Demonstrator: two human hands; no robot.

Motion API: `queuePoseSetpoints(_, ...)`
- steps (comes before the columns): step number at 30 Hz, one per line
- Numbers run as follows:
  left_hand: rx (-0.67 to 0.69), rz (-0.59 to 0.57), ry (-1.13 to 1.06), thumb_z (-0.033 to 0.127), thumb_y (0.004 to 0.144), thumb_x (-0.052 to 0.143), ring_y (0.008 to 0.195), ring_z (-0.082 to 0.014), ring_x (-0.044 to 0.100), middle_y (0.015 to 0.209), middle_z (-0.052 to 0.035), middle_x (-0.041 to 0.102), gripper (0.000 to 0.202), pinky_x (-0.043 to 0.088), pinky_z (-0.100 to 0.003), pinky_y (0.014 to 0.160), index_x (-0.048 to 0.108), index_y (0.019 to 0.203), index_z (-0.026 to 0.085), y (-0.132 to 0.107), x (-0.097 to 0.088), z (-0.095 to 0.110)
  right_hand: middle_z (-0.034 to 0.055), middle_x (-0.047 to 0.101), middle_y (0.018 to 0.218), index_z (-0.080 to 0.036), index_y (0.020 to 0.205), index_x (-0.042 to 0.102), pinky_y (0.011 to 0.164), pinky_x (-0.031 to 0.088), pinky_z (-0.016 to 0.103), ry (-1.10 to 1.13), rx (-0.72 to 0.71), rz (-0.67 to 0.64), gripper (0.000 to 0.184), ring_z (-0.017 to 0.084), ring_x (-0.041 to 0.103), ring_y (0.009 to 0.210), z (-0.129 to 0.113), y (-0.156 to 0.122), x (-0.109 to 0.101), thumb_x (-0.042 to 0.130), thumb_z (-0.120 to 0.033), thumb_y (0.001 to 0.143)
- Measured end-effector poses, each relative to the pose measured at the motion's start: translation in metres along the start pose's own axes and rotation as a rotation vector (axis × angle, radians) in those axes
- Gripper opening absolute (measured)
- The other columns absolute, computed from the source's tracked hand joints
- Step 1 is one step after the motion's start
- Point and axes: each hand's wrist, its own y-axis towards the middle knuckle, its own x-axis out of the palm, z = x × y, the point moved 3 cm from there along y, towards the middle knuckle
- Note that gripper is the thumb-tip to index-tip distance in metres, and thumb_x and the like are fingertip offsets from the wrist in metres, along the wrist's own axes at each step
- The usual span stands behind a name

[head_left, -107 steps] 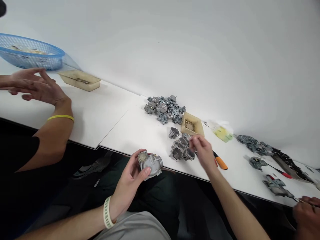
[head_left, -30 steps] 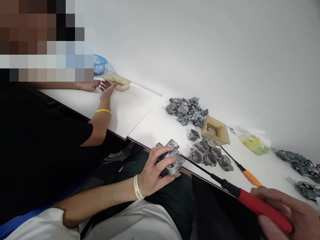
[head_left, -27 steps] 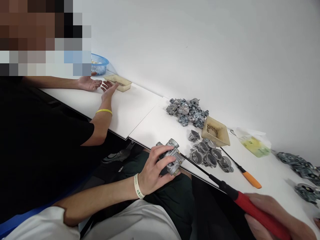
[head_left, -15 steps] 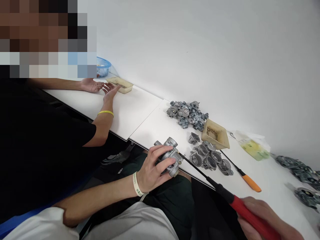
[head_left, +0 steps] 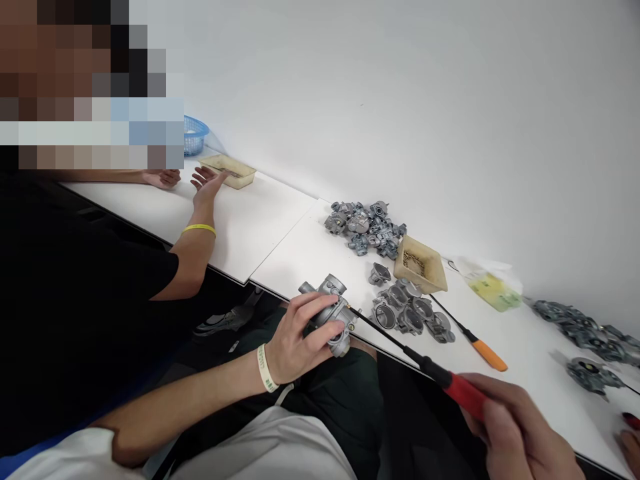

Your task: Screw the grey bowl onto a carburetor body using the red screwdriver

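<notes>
My left hand [head_left: 299, 337] grips a grey metal carburetor body [head_left: 334, 313] at the table's front edge, above my lap. My right hand [head_left: 520, 433] holds a red-handled screwdriver [head_left: 463, 393]; its long black shaft reaches left and the tip touches the carburetor's side. A group of grey cast covers [head_left: 410, 313] lies just beyond on the white table [head_left: 300, 247]. Farther back sit a heap of small grey castings [head_left: 363, 225] and a beige tray of brass screws [head_left: 421, 265].
An orange-handled screwdriver [head_left: 477, 345] lies right of the covers, near a yellow-green packet [head_left: 493, 291] and more carburetors [head_left: 580, 327]. A person in black sits at my left, their hand [head_left: 205, 180] near a beige tray [head_left: 227, 171] and a blue basket [head_left: 193, 135].
Since 3.6 s ago my right hand left the covers and took up the red screwdriver; my left hand turned the carburetor. Over the last second the screwdriver tip stayed on it.
</notes>
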Motion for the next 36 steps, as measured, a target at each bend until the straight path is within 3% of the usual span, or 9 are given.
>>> queuePoseSetpoints(4, 0.011, 0.002, -0.029, 0.009, 0.072, 0.078, 0.118, -0.0249, 0.054, 0.128, -0.0098, 0.057, 0.046, 0.054, -0.040, 0.093, 0.056, 0.109, 0.026, -0.003, 0.001, 0.003, 0.0003, 0.059, 0.056, -0.020, 0.070, 0.063, 0.045, 0.040, 0.025, -0.010, -0.013, -0.087, 0.044, 0.015, 0.053, 0.046, 0.011, 0.012, 0.007, 0.044, -0.048, 0.098)
queuePoseSetpoints(8, -0.011, -0.063, -0.067, 0.010, 0.075, 0.077, 0.120, -0.0270, 0.054, 0.130, -0.0125, 0.056, 0.053, 0.052, -0.043, 0.097, 0.054, 0.119, 0.025, -0.007, 0.004, -0.001, 0.0018, 0.063, 0.083, -0.023, 0.096, 0.060, 0.057, 0.048, 0.024, 0.134, -0.030, -0.039, 0.023, 0.017, 0.062, 0.068, 0.017, 0.012, 0.005, 0.051, -0.044, 0.096)
queuePoseSetpoints(12, -0.047, -0.082, -0.077, 0.011, 0.075, 0.078, 0.120, -0.0282, 0.054, 0.130, -0.0153, 0.056, 0.064, 0.050, -0.044, 0.099, 0.049, 0.130, 0.023, -0.008, 0.009, -0.005, 0.0059, 0.065, 0.097, -0.026, 0.113, 0.059, 0.077, 0.052, 0.033, 0.088, -0.234, 0.081, 0.021, 0.021, 0.064, 0.086, 0.011, -0.004, -0.001, 0.058, -0.036, 0.095)
queuePoseSetpoints(15, -0.063, -0.080, -0.068, 0.013, 0.077, 0.077, 0.118, -0.0273, 0.055, 0.128, -0.0141, 0.057, 0.061, 0.051, -0.044, 0.097, 0.049, 0.130, 0.025, -0.006, 0.011, -0.002, 0.0060, 0.067, 0.083, -0.023, 0.102, 0.065, 0.069, 0.049, 0.034, -0.074, -0.335, 0.110, 0.024, 0.021, 0.063, 0.071, 0.007, -0.009, -0.003, 0.049, -0.041, 0.100)
queuePoseSetpoints(20, -0.031, -0.082, -0.058, 0.011, 0.079, 0.075, 0.119, -0.0274, 0.055, 0.127, -0.0150, 0.057, 0.057, 0.052, -0.044, 0.096, 0.048, 0.128, 0.024, -0.005, 0.012, 0.007, -0.0013, 0.046, 0.052, -0.021, 0.072, 0.060, 0.048, 0.035, 0.029, 0.008, -0.111, -0.126, 0.048, 0.014, 0.046, 0.046, 0.024, 0.006, 0.003, 0.028, -0.038, 0.105)
queuePoseSetpoints(24, -0.046, -0.090, -0.047, 0.011, 0.080, 0.074, 0.119, -0.0281, 0.054, 0.128, -0.0164, 0.056, 0.056, 0.051, -0.046, 0.097, 0.048, 0.127, 0.022, -0.005, 0.012, 0.004, 0.0044, 0.065, 0.091, -0.023, 0.105, 0.057, 0.063, 0.050, 0.027, 0.077, -0.208, -0.142, 0.022, 0.020, 0.066, 0.078, 0.034, 0.001, 0.005, 0.044, -0.040, 0.099)
queuePoseSetpoints(28, -0.072, -0.105, -0.054, 0.014, 0.080, 0.074, 0.119, -0.0283, 0.054, 0.129, -0.0170, 0.055, 0.054, 0.050, -0.046, 0.098, 0.049, 0.127, 0.020, -0.007, 0.012, 0.000, 0.0062, 0.067, 0.103, -0.026, 0.114, 0.057, 0.073, 0.051, 0.030, -0.003, -0.264, -0.063, 0.023, 0.022, 0.067, 0.090, 0.030, -0.014, 0.001, 0.057, -0.037, 0.095)
queuePoseSetpoints(33, -0.027, -0.088, -0.066, 0.012, 0.079, 0.075, 0.119, -0.0281, 0.053, 0.129, -0.0163, 0.055, 0.056, 0.052, -0.045, 0.096, 0.048, 0.126, 0.022, -0.005, 0.011, 0.007, -0.0024, 0.051, 0.052, -0.022, 0.079, 0.063, 0.051, 0.037, 0.029, -0.147, -0.141, 0.032, 0.034, 0.014, 0.047, 0.045, 0.014, -0.005, -0.001, 0.045, -0.040, 0.101)
queuePoseSetpoints(36, -0.023, -0.075, -0.045, 0.014, 0.079, 0.075, 0.119, -0.0275, 0.053, 0.128, -0.0152, 0.056, 0.056, 0.053, -0.045, 0.095, 0.047, 0.127, 0.024, -0.003, 0.009, 0.007, -0.0027, 0.045, 0.049, -0.021, 0.071, 0.058, 0.048, 0.035, 0.029, -0.123, -0.118, -0.023, 0.041, 0.013, 0.044, 0.043, 0.014, 0.004, 0.006, 0.039, -0.040, 0.103)
